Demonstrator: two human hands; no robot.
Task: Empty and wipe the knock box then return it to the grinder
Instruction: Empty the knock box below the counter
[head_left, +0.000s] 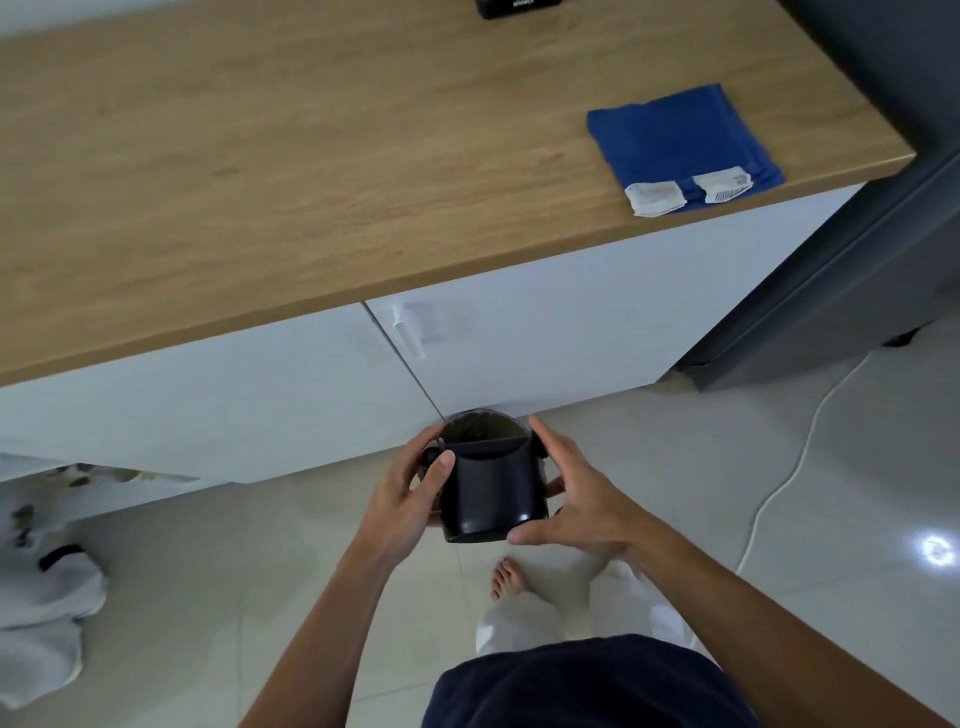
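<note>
The knock box (491, 488) is a round black tub with a bar across its mouth and dark coffee grounds inside. I hold it in the air in front of the white cabinets, below counter height, tilted with its mouth facing away from me. My left hand (410, 493) grips its left side with the thumb on the front. My right hand (566, 499) cups its right side and base. A folded blue cloth (680, 145) with white tags lies on the wooden counter (311, 182) at the right, near the edge. The grinder is out of view.
A black object (514, 6) sits at the counter's far edge. A dark grey appliance (857, 234) stands at the right, with a white cable (795, 467) on the tiled floor. A white bin bag (41, 597) sits at the lower left under an open cabinet door.
</note>
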